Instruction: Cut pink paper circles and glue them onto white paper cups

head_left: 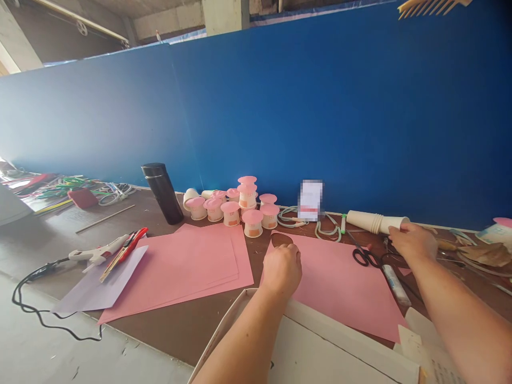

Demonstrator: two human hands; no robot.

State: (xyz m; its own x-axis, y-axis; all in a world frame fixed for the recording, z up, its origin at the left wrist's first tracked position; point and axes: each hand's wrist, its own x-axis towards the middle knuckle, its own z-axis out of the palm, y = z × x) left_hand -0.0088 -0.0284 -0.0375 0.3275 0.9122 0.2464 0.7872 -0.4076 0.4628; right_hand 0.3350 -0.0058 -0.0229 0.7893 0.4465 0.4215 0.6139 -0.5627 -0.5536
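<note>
My right hand (415, 243) reaches to the far right of the table, its fingers closed around the rim end of a stack of white paper cups (370, 221) lying on its side. My left hand (283, 269) is closed over the left edge of a pink paper sheet (340, 277). Just beyond its fingers shows a dark brown rounded patch (282, 239), perhaps a cut-out in the sheet; what the fingers hold, if anything, is hidden. Black-handled scissors (367, 257) lie across the sheet's right edge. Several small cups topped with pink discs (253, 223) stand at the back.
A black bottle (163, 194) stands back left. More pink paper (180, 266) carries a lilac sheet (106, 288), a red utility knife (125, 253) and a corded glue gun (100, 250). A white box lid (332, 346) lies in front. A blue panel (280, 106) walls the back.
</note>
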